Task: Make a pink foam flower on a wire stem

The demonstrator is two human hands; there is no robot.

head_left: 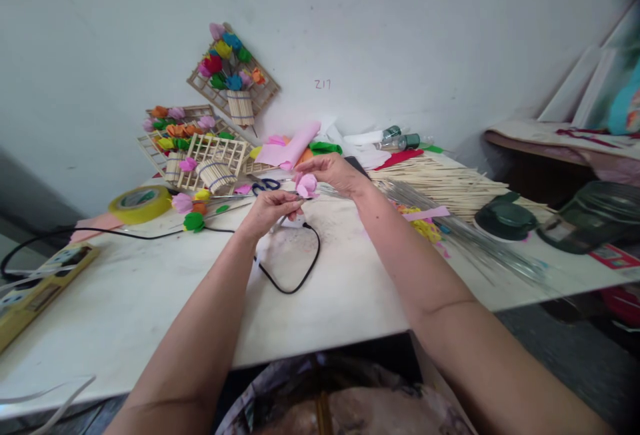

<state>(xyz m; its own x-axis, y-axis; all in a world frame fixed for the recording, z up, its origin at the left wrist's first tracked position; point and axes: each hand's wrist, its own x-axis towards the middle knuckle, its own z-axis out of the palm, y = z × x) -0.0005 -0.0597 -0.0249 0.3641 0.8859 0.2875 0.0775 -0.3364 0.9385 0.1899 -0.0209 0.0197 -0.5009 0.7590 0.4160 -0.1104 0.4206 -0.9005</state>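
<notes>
A pink paper flower [307,185] is between my hands, over the middle of the table. My left hand [273,211] is closed in a pinch at the flower's base, where a stem would be; the fingers hide most of it. From the right, my right hand [334,173] reaches in with its fingertips pinched at the flower's far petals. Just below my left hand lies a white device [294,221] with a black cord [300,288], partly covered. Dark-handled scissors [266,186] rest behind my left hand.
Finished paper flowers [194,221], yellow tape [140,203] and bamboo lattices with flowers [215,161] are on the left. A power strip [47,288] sits at the left edge. Bamboo sticks [445,178], wires [480,241] and a glass jar [590,218] are right; pink paper [290,148] lies behind.
</notes>
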